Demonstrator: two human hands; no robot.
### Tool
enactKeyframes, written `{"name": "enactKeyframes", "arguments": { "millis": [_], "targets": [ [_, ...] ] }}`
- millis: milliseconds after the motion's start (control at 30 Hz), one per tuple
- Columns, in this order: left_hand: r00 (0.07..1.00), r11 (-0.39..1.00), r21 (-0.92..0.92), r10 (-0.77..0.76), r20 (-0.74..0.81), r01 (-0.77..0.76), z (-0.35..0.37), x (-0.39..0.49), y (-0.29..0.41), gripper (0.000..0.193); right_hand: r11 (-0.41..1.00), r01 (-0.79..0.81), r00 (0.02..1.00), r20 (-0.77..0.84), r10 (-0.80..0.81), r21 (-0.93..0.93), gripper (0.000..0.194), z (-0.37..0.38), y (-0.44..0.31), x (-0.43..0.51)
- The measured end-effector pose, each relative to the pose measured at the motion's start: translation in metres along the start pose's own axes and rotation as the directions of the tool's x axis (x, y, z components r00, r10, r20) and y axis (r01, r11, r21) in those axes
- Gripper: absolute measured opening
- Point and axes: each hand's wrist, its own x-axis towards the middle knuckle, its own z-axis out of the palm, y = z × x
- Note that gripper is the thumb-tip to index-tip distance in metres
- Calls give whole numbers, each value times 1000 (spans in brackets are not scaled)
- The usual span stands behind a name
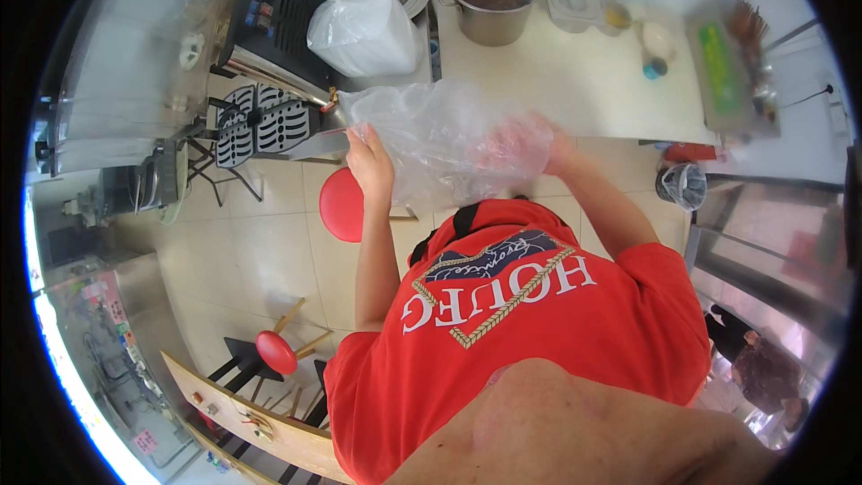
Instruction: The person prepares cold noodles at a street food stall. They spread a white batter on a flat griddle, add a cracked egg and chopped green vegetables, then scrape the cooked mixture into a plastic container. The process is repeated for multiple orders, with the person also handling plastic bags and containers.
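Note:
A clear plastic bag [438,141] stretches between my two hands in front of my chest. My left hand [372,165] pinches its left edge between thumb and fingers. At the bag's other end, my right hand [518,141] shows blurred through the thin film. Whether those fingers are inside the bag or behind it, and whether they grip it, I cannot tell. Beyond the bag is a pale counter [566,94] with a large metal pot [495,23] of dark brown contents. To the left of the pot sits a wrapped stack of white containers [367,34].
Left of me are a black slotted metal appliance [262,124] and a red round stool [342,205]. A green-and-grey bin [717,74] holding sticks stands at the counter's right end. Below is a lined trash bin [683,185]. A wooden table [256,417] lies lower left; a person is visible lower right.

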Motion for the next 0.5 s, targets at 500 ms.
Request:
{"name": "enactKeyframes", "arguments": {
  "millis": [500],
  "targets": [
    [983,970,-233,-29,180,71,26,-58,81,33,813,180,969,-43,-244,-554,59,-54,105,38]
  ]
}}
